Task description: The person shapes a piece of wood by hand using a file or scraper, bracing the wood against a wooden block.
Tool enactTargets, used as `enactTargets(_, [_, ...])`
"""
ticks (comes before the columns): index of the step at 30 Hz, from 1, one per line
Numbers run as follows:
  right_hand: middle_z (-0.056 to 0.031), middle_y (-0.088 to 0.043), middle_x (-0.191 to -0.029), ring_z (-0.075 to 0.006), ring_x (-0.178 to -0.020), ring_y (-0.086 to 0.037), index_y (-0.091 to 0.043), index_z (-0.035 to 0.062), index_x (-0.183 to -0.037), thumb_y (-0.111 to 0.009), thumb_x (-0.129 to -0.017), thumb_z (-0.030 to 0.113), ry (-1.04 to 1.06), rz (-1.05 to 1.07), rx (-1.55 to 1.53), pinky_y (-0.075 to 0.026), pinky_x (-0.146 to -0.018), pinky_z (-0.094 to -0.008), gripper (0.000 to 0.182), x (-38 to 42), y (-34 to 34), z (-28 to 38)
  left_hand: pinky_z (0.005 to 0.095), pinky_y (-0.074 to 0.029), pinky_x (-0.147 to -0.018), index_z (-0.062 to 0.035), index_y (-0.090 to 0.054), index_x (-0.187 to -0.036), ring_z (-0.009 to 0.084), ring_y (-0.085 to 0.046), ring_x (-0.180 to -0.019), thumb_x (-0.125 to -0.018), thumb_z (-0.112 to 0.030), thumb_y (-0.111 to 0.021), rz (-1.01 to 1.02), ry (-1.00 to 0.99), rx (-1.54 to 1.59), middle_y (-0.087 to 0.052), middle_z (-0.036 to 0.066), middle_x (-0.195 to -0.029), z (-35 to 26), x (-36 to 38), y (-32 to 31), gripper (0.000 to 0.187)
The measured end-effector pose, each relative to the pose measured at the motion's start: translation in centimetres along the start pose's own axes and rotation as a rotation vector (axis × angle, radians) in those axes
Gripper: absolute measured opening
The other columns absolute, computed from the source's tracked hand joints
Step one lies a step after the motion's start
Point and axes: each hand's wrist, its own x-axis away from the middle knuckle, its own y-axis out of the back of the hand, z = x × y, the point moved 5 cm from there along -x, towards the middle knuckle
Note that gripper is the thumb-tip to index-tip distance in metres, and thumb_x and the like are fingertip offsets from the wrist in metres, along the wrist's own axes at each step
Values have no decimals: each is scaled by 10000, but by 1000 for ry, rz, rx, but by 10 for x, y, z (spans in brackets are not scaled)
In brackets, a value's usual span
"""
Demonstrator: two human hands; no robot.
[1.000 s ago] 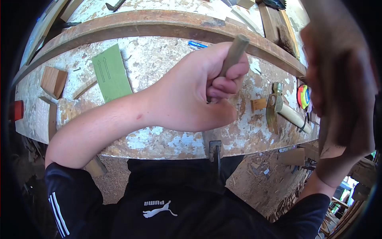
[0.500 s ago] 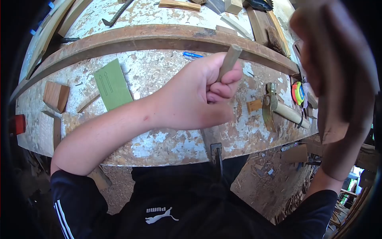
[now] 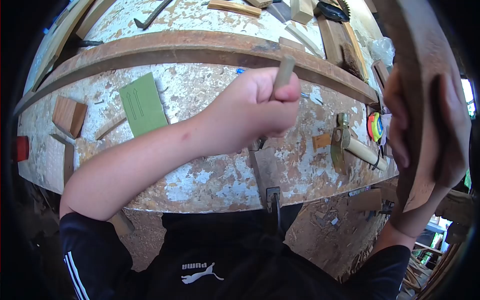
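Observation:
My left hand (image 3: 265,102) is a fist around an upright chisel handle (image 3: 284,74), over the middle of the bench. Below the fist, a wood piece (image 3: 266,170) lies under a metal clamp (image 3: 273,195) at the bench's front edge; the tool's lower end is mostly hidden by the hand. On the right, my right hand (image 3: 452,135) grips a long wooden block (image 3: 422,105), raised close to the camera, its fingers wrapped round it.
A long wooden beam (image 3: 200,42) crosses the bench (image 3: 200,187). Left lie a green card (image 3: 142,105) and a wooden block (image 3: 69,116). Right are a hammer (image 3: 362,150) and a tape measure (image 3: 374,126). A saw (image 3: 332,11) lies at the back.
My left fist has tightened and turned slightly, showing more of the clamped wood below. My right hand and its block have shifted slightly and look sharper. The view has moved a little.

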Motion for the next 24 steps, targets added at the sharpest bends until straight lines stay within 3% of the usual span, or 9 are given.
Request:
enactTargets(1, [-89, -470, -668, -95, -337, -430, -460, -88, -1177, -439, -964, 409, -30, 154, -145, -337, -295, -173, 541, -5, 0, -6, 220, -274, -536, -153, -312, -762, 57, -322, -587, -729, 96, -458, -26, 8, 42, -317, -59, -657, 1, 0, 4, 291])
enactTargets(4, [-99, -431, -691, -101, -334, -384, -410, -96, -1224, -432, -976, 404, 27, -166, -37, -318, -288, -189, 559, 7, -22, -11, 228, -282, -538, -163, -308, -729, 73, -338, -585, -737, 77, -452, -98, -8, 135, -330, -48, -646, 1, 1, 7, 280])
enactTargets(7, [-128, -436, -734, -99, -337, -352, -377, -99, -1261, -430, -981, 397, 18, -220, -32, -305, -288, -191, 572, 16, -18, -19, 213, -281, -547, -165, -313, -715, 72, -346, -591, -745, 58, -450, -31, -382, -669, -326, -47, -643, -11, 13, -22, 264])
enactTargets(8, [-123, -431, -730, -103, -338, -365, -370, -99, -1274, -424, -982, 391, 60, -290, -48, -308, -289, -186, 572, 19, -20, -20, 205, -283, -536, -165, -320, -701, 70, -344, -578, -745, 45, -454, 41, -356, -656, -329, -51, -648, -15, 19, -32, 253])
enactTargets(11, [-122, -425, -735, -103, -338, -365, -365, -101, -1284, -422, -979, 387, 31, -203, -160, -305, -288, -185, 578, 24, -6, -27, 211, -280, -508, -167, -316, -697, 70, -339, -559, -734, 40, -443, -217, 32, -99, -338, -47, -652, -18, 13, -7, 245])
enactTargets(15, [-128, -425, -742, -94, -352, -352, -368, -86, -1292, -421, -977, 380, 52, -204, -137, -316, -300, -180, 565, 27, -8, -29, 225, -251, -465, -171, -306, -715, 74, -293, -518, -706, 36, -394, -109, -94, 45, -316, -41, -617, -24, 5, 3, 225])
enactTargets(19, [-155, -468, -770, -97, -391, -369, -383, -76, -1284, -458, -954, 394, 35, -241, -30, -321, -318, -175, 579, 29, -16, -29, 231, -264, -483, -161, -305, -734, 75, -294, -540, -664, 23, -439, -149, -97, -208, -340, -41, -637, -17, 10, -9, 238])
enactTargets(24, [-181, -528, -796, -106, -425, -398, -417, -53, -1275, -520, -902, 438, 19, -397, 60, -322, -342, -181, 626, 34, -25, -30, 228, -272, -500, -154, -302, -754, 73, -303, -546, -639, 31, -470, -75, -175, -176, -350, -50, -648, -9, 11, -9, 275])
